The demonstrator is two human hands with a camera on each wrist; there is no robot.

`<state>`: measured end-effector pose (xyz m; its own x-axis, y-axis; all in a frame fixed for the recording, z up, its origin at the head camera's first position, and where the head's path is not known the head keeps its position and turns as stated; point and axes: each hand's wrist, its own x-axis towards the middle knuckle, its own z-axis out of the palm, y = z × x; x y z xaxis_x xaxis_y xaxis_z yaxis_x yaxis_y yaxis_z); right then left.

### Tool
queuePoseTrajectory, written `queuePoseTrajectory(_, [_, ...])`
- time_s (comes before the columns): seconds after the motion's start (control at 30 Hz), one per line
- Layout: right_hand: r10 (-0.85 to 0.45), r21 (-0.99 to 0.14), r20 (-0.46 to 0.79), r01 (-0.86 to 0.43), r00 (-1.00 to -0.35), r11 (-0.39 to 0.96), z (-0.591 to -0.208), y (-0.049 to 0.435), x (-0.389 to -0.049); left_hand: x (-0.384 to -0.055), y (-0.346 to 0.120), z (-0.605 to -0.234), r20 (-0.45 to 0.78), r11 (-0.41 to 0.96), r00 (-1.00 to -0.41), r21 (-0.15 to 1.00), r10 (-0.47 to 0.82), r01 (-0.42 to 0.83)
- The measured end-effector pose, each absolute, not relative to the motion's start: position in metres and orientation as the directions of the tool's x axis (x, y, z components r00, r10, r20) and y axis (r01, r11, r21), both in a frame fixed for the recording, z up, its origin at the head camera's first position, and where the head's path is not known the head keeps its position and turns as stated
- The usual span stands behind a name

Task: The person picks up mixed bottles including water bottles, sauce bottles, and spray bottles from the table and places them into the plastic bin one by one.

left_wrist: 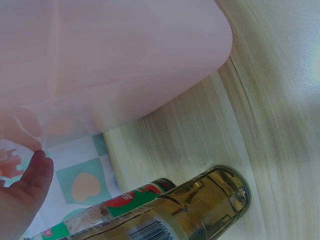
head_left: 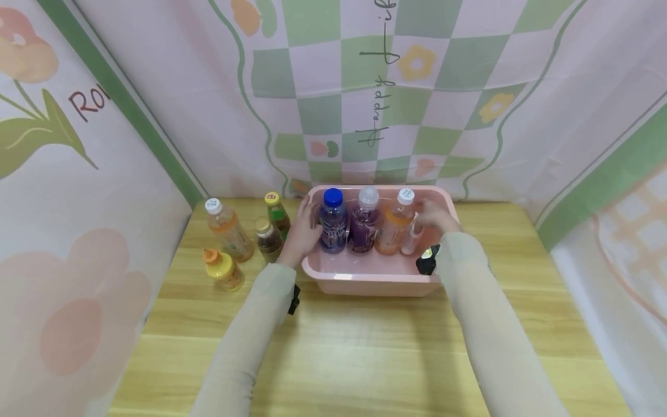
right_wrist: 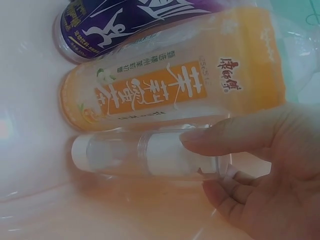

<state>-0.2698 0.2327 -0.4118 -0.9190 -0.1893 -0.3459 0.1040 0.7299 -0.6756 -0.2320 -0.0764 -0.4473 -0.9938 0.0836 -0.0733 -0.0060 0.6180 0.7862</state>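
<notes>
- I read the step in hand as standing the clear bottle (right_wrist: 117, 151) in the pink tub (head_left: 372, 288), which sits near the back edge of the desk (head_left: 365, 353).
- To do that well, I'd lower it straight, get its base flat on the tub floor, then loosen gradually; being slim, it could tip if let go while leaning. I can't tell whether the base has full contact.
- I'd keep my knuckles off the orange-labelled bottle (head_left: 394, 230) just beside it, the last in a row with the purple bottle (head_left: 363, 227) and the blue-capped bottle (head_left: 333, 225).
- My right grip (head_left: 436, 217) is closed to about the clear bottle's width: thumb on one side of its upper end, curled fingertips on the other.
- My left grip (head_left: 302, 236) is at the tub's left rim, beside the blue-capped bottle; I can't tell whether it clasps the rim or merely rests there. A light steadying touch would suit.
- Four other bottles stand left of the tub, toward the desk's back left corner, the green-labelled bottle (head_left: 278, 216) among them.
</notes>
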Motion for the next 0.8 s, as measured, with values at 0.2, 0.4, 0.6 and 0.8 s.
queuePoseTrajectory(0.2, [-0.196,-0.683,-0.319,0.082,-0.927,0.726,-0.413,0.232,-0.267,-0.232,-0.076,-0.448,-0.063,0.624,-0.995,0.781,0.078,0.000])
queuePoseTrajectory(0.4, [-0.173,-0.680,-0.302,0.085,-0.937,0.728,-0.436,0.238,-0.266,-0.231,-0.074,-0.450,-0.078,0.611,-0.992,0.792,0.102,0.001])
queuePoseTrajectory(0.6, [-0.176,-0.701,-0.357,0.139,-0.917,0.699,-0.440,0.238,-0.268,-0.230,-0.075,-0.448,-0.067,0.612,-0.993,0.791,0.096,0.005])
queuePoseTrajectory(0.8, [-0.201,-0.752,-0.321,0.119,-0.926,0.648,-0.440,0.239,-0.270,-0.233,-0.076,-0.448,-0.065,0.615,-0.993,0.789,0.100,0.010])
